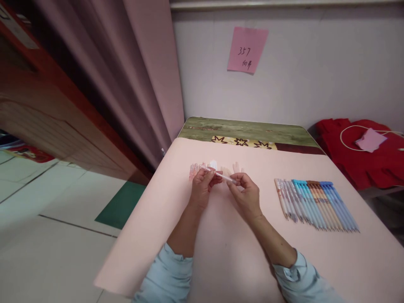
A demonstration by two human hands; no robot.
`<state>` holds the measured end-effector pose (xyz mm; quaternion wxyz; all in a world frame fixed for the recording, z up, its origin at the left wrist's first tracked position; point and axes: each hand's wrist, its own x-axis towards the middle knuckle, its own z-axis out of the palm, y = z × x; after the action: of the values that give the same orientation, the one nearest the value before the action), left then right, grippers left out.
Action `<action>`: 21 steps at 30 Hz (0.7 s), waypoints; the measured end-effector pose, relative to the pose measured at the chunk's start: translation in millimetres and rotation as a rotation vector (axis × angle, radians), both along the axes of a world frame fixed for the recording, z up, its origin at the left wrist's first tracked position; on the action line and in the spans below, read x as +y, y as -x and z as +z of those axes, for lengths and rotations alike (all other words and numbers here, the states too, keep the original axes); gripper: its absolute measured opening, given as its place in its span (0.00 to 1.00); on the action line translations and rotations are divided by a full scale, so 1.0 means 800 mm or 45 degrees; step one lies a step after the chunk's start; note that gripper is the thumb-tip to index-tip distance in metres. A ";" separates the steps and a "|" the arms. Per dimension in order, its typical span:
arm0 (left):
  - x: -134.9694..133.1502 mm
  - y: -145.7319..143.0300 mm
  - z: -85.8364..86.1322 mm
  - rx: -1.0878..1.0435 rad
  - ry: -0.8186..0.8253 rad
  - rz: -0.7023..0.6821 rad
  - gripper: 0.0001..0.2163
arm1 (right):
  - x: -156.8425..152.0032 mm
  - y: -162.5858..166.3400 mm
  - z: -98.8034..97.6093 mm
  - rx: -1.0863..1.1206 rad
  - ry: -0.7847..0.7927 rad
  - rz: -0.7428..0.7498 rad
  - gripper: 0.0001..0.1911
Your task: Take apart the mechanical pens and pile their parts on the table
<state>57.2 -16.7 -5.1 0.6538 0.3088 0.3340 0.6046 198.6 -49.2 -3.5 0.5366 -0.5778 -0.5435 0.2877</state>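
A slender pen [224,176] is held tilted in both hands: its shaft is pinched between thumb and closed fingers of the left hand [202,187], its lower end between those of the right hand [246,194]. Just beyond, partly hidden, patterned slim pieces [193,171] and pale pieces [236,167] are spread on a pink-covered table [227,261]. Off to the right — well apart — a row of pens [315,206] is laid side by side. The pen could be dropped if either pinch were loosened; loose pieces could be scattered by a brushing knuckle.
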 end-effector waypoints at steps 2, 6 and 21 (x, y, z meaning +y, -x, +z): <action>0.000 0.000 0.000 -0.002 0.003 -0.012 0.14 | 0.001 -0.001 -0.002 0.038 0.004 -0.013 0.12; -0.001 0.000 0.001 -0.002 -0.002 -0.013 0.14 | 0.000 -0.001 -0.001 0.112 0.061 0.008 0.13; 0.000 0.002 0.000 -0.023 0.022 0.020 0.14 | -0.001 -0.004 -0.003 0.126 0.152 0.162 0.19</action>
<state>56.0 -17.0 -5.3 0.6548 0.2951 0.3358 0.6094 201.5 -50.2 -5.9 0.5080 -0.5582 -0.5339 0.3812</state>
